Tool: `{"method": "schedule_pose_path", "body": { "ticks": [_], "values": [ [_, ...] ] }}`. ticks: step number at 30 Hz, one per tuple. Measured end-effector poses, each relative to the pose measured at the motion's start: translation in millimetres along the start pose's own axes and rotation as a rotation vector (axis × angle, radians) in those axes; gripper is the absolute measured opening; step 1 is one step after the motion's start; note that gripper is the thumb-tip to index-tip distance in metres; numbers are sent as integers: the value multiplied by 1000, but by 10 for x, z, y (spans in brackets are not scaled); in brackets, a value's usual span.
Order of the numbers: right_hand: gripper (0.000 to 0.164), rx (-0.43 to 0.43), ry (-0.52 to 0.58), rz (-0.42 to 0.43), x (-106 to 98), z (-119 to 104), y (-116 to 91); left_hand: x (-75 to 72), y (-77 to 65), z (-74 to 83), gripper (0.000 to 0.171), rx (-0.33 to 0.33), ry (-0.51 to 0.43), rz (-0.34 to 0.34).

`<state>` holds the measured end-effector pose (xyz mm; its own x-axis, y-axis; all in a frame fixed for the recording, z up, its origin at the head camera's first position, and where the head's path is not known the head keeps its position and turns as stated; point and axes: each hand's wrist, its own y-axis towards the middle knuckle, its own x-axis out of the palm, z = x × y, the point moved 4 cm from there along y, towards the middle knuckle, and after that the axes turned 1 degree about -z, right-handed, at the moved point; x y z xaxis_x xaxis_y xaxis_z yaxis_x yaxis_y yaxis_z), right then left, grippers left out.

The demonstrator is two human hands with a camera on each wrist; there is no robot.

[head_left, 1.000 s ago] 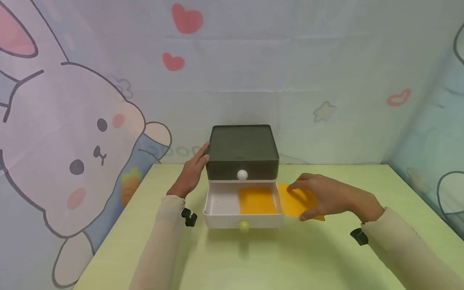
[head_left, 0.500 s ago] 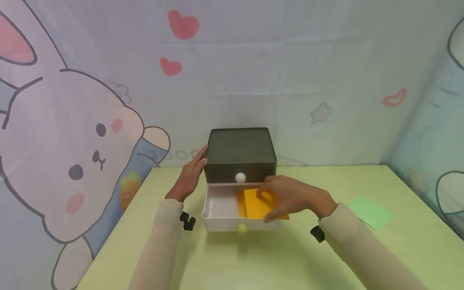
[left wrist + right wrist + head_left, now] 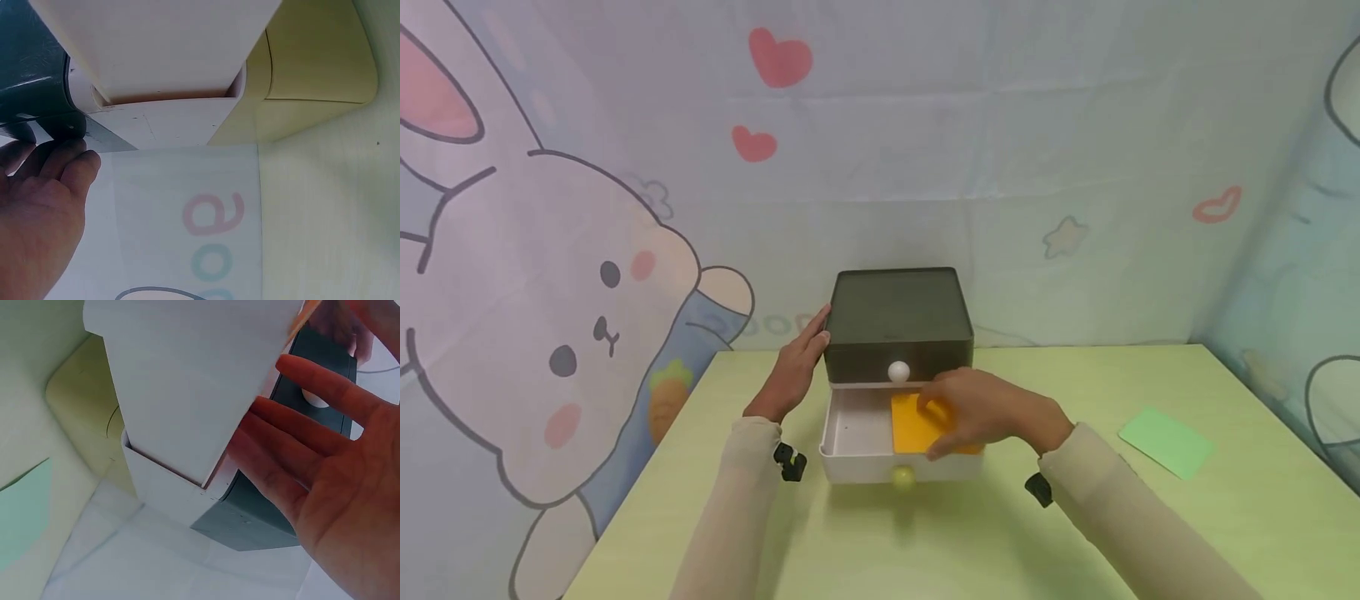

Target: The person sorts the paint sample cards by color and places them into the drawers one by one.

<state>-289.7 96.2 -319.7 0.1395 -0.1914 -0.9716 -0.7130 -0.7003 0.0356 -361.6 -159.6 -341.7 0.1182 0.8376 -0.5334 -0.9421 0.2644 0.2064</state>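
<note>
A small drawer cabinet (image 3: 898,308) with a dark green top drawer, which has a white knob (image 3: 898,372), stands on the table. Its white drawer (image 3: 859,421) is pulled out, and a yellow-green knob (image 3: 903,477) shows at the lower front. My left hand (image 3: 793,367) rests with extended fingers against the cabinet's left side; the left wrist view shows those fingertips at the dark part. My right hand (image 3: 981,408) holds an orange card (image 3: 910,425) between thumb and fingers in the drawer's right half. In the right wrist view its fingertips (image 3: 287,365) reach over the drawer wall, with most of the card hidden.
A light green card (image 3: 1167,442) lies on the table (image 3: 925,550) to the right. Below the white drawer, the cabinet has a yellow-green section (image 3: 319,56). Behind the table hangs a cloth (image 3: 1015,133) printed with a rabbit and hearts.
My right hand has carried the orange card leftward from beside the drawer and down into its right half. The green card has come into sight. My left hand stays at the cabinet's side.
</note>
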Motion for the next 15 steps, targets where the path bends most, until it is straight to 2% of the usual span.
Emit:
{"method": "schedule_pose_path", "body": {
  "ticks": [4, 15],
  "values": [
    [36, -46, 23, 44, -4, 18, -3, 9, -1, -4, 56, 3, 4, 3],
    [30, -90, 13, 90, -4, -6, -31, 6, 8, -17, 56, 11, -5, 8]
  ]
}}
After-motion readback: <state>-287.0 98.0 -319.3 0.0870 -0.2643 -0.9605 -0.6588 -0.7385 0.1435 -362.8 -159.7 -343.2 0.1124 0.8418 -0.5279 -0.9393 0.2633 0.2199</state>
